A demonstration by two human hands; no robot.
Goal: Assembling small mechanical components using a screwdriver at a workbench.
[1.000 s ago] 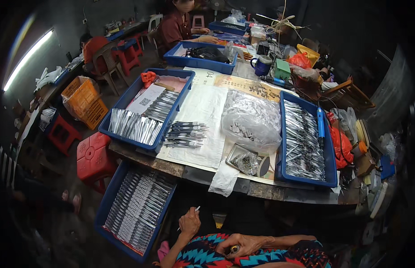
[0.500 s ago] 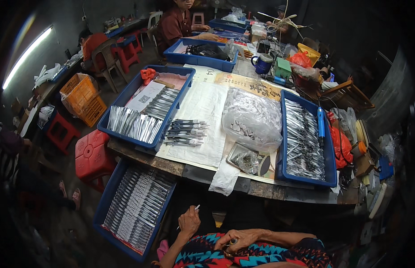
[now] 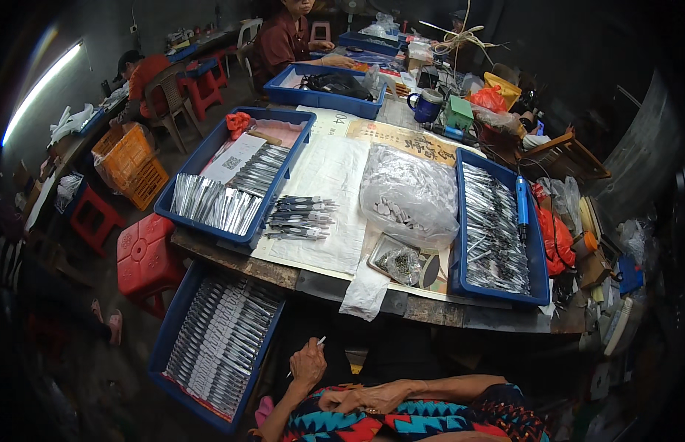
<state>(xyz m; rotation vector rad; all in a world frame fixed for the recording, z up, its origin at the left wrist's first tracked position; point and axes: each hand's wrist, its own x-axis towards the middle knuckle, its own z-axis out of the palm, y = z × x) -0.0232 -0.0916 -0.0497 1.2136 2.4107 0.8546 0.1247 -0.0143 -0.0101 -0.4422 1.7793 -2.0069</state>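
My left hand (image 3: 308,365) is closed around a slim, pale-tipped, pen-like stick (image 3: 321,341) over my lap; its lower end shows below the fist. Across my patterned top lies my right hand (image 3: 368,398), its fingers stretched toward the left and nothing visible in them. Left of my left hand, a low blue tray (image 3: 161,353) holds rows of slim silver tools (image 3: 217,346). On the table ahead, several black-and-silver slim tools (image 3: 299,217) lie on a white cloth (image 3: 324,177).
Blue trays of slim metal pieces stand at the table's left (image 3: 162,210) and right (image 3: 541,291). Between them sit a clear bag (image 3: 409,195) of small pale pieces and a small metal dish (image 3: 379,254). A red stool (image 3: 145,258) stands left; a co-worker (image 3: 283,37) sits across.
My right hand has shifted left across my top and its fingers have straightened from a curl. My left hand still grips the stick. The whole view has shifted slightly.
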